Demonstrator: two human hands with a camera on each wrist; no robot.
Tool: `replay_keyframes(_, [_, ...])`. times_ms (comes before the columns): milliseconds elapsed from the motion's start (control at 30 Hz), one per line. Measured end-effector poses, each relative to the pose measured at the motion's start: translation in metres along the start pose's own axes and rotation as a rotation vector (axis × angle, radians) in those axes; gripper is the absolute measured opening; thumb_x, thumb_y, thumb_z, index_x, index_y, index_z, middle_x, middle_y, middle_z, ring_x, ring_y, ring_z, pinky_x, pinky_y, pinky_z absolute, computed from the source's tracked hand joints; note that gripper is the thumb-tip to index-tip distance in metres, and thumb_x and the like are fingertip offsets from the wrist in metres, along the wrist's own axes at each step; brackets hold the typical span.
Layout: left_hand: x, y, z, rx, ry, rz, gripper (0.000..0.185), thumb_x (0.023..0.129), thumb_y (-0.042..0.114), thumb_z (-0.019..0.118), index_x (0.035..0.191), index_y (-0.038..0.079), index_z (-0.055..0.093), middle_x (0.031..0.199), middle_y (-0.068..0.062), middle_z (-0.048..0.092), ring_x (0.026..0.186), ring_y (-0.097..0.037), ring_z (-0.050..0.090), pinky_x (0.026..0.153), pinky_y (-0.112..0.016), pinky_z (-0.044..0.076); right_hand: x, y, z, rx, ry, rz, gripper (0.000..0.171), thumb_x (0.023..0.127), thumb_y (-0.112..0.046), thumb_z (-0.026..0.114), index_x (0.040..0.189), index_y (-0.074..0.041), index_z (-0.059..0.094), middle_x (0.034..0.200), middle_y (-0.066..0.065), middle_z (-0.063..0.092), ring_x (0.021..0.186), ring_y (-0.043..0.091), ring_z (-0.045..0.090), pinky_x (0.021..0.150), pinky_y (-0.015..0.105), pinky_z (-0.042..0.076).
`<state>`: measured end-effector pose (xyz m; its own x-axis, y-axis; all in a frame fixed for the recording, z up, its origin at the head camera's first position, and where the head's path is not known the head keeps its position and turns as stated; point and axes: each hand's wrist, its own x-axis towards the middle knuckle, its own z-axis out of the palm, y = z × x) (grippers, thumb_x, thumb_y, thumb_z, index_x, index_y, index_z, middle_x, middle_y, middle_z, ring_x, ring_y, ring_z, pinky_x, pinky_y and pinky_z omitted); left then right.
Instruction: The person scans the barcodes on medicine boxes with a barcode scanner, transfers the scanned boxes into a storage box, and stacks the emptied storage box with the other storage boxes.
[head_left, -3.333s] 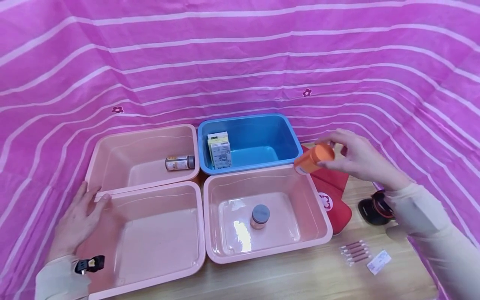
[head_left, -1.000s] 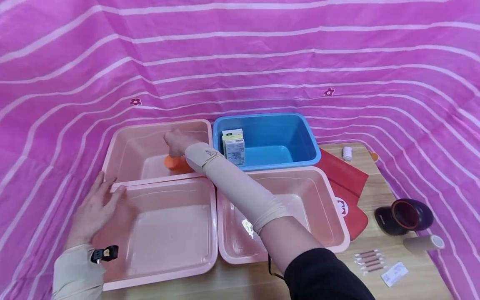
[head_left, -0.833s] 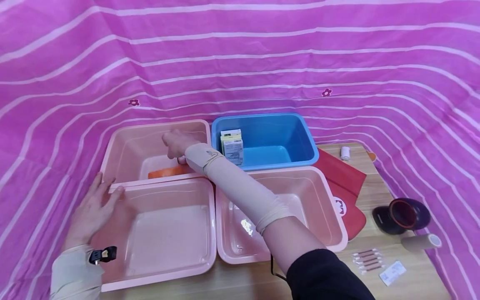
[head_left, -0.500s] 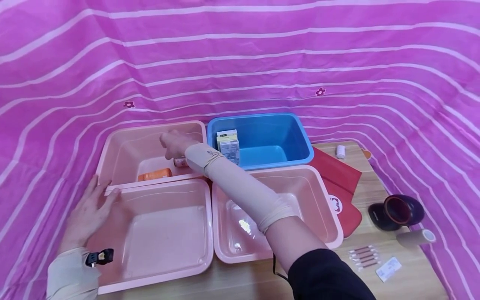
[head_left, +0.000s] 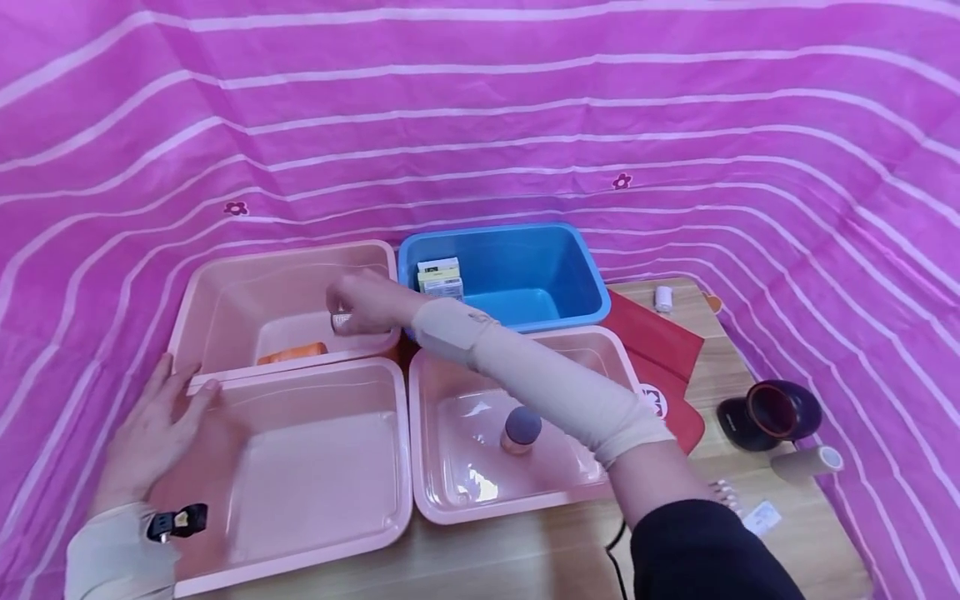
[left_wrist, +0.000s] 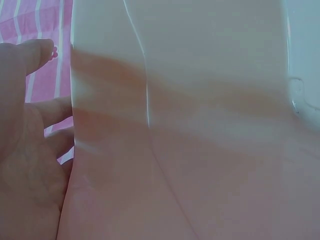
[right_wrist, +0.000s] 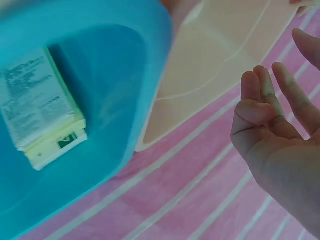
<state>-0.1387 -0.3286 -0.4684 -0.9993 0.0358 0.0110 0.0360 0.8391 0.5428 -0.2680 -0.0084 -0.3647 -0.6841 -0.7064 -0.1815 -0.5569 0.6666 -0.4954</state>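
My right hand (head_left: 367, 302) hovers over the right side of the back-left pink bin (head_left: 247, 292). Its fingers are loosely bent around nothing, as the right wrist view shows. An orange bottle (head_left: 294, 353) lies on its side along that bin's front wall, its lower part hidden. Partly covered by the right hand is a small labelled bottle (head_left: 340, 322) in the same bin. My left hand (head_left: 150, 433) rests with spread fingers at the left edge of the front-left pink bin (head_left: 322, 467), near where the two left bins meet.
A grey-lidded jar (head_left: 521, 429) stands in the front-right pink bin (head_left: 427, 417), under my right forearm. Several small boxes (head_left: 441, 277) stand in the blue bin (head_left: 517, 312). To the right are a red pouch (head_left: 660, 342), a white roll (head_left: 663, 298), a black device (head_left: 757, 417) and swabs (head_left: 726, 493).
My right hand carried the orange bottle from the right to the back-left bin and let go. It rolled left and settled by the front wall. The right hand now draws back rightward; the left stays.
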Motion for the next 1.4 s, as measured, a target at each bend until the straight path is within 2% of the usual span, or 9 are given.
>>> replay_keyframes(67, [-0.001, -0.001, 0.000, 0.001, -0.007, -0.006, 0.067, 0.109, 0.041, 0.042, 0.161, 0.003, 0.025, 0.172, -0.017, -0.009, 0.151, -0.060, 0.005, 0.107, -0.084, 0.015, -0.016, 0.004, 0.002, -0.007, 0.016, -0.034, 0.030, 0.094, -0.022, 0.077, 0.121, -0.013, 0.071, 0.115, 0.002, 0.070, 0.103, 0.013, 0.059, 0.091, 0.020, 0.050])
replay_keyframes(267, [-0.002, -0.001, 0.000, -0.004, -0.012, -0.021, 0.067, 0.109, 0.042, 0.041, 0.161, 0.002, 0.024, 0.172, -0.018, -0.009, 0.149, -0.062, 0.004, 0.106, -0.085, 0.014, -0.070, 0.017, 0.009, 0.106, 0.002, -0.039, 0.035, 0.093, -0.016, 0.078, 0.126, -0.011, 0.070, 0.117, 0.004, 0.069, 0.104, 0.018, 0.063, 0.084, 0.017, 0.054])
replay_keyframes(467, [0.000, -0.001, -0.001, 0.001, -0.018, -0.019, 0.067, 0.110, 0.042, 0.040, 0.162, 0.003, 0.023, 0.172, -0.016, -0.010, 0.150, -0.062, 0.003, 0.106, -0.086, 0.013, -0.128, 0.041, 0.020, 0.125, 0.030, -0.053, 0.037, 0.092, -0.013, 0.078, 0.128, -0.008, 0.071, 0.119, 0.006, 0.070, 0.108, 0.019, 0.064, 0.092, 0.024, 0.055])
replay_keyframes(633, [0.001, 0.000, -0.002, 0.006, -0.019, -0.017, 0.067, 0.110, 0.041, 0.040, 0.162, 0.003, 0.024, 0.172, -0.016, -0.010, 0.150, -0.061, 0.004, 0.106, -0.085, 0.014, -0.170, 0.061, 0.031, 0.150, 0.027, -0.028, 0.048, 0.088, -0.019, 0.083, 0.132, -0.010, 0.068, 0.122, 0.007, 0.071, 0.112, 0.019, 0.066, 0.096, 0.031, 0.057])
replay_keyframes(733, [0.000, 0.000, -0.001, 0.005, -0.022, -0.020, 0.067, 0.110, 0.041, 0.040, 0.162, 0.003, 0.024, 0.172, -0.015, -0.011, 0.150, -0.061, 0.003, 0.106, -0.085, 0.014, -0.190, 0.069, 0.036, 0.188, 0.011, 0.029, 0.051, 0.086, -0.020, 0.085, 0.133, -0.011, 0.067, 0.125, 0.006, 0.071, 0.115, 0.020, 0.068, 0.098, 0.034, 0.058])
replay_keyframes(900, [-0.001, 0.000, 0.000, 0.003, -0.019, -0.029, 0.066, 0.110, 0.041, 0.040, 0.162, 0.003, 0.024, 0.172, -0.015, -0.010, 0.149, -0.063, 0.005, 0.105, -0.085, 0.014, -0.211, 0.078, 0.046, 0.147, -0.025, 0.101, 0.047, 0.084, -0.021, 0.086, 0.127, -0.014, 0.070, 0.122, 0.002, 0.071, 0.114, 0.022, 0.067, 0.093, 0.037, 0.061])
replay_keyframes(1067, [-0.002, 0.001, 0.000, 0.004, -0.022, -0.031, 0.066, 0.110, 0.041, 0.039, 0.162, 0.002, 0.023, 0.171, -0.016, -0.011, 0.148, -0.064, 0.005, 0.105, -0.086, 0.014, -0.225, 0.084, 0.054, 0.130, -0.040, 0.140, 0.047, 0.081, -0.024, 0.088, 0.124, -0.018, 0.072, 0.115, -0.005, 0.067, 0.109, 0.016, 0.065, 0.086, 0.030, 0.061])
replay_keyframes(1233, [-0.002, 0.001, -0.001, 0.007, -0.024, -0.029, 0.066, 0.110, 0.040, 0.039, 0.162, 0.003, 0.022, 0.171, -0.017, -0.011, 0.146, -0.066, 0.006, 0.103, -0.086, 0.015, -0.234, 0.091, 0.062, 0.182, -0.053, 0.133, 0.047, 0.081, -0.021, 0.089, 0.124, -0.014, 0.072, 0.115, 0.001, 0.066, 0.112, 0.024, 0.063, 0.090, 0.039, 0.061])
replay_keyframes(1400, [-0.001, 0.002, -0.001, 0.008, -0.022, -0.025, 0.066, 0.110, 0.040, 0.039, 0.162, 0.004, 0.022, 0.172, -0.016, -0.011, 0.146, -0.067, 0.006, 0.102, -0.087, 0.015, -0.242, 0.095, 0.068, 0.156, -0.055, 0.136, 0.046, 0.080, -0.020, 0.090, 0.122, -0.015, 0.072, 0.116, 0.005, 0.065, 0.112, 0.024, 0.063, 0.090, 0.035, 0.060])
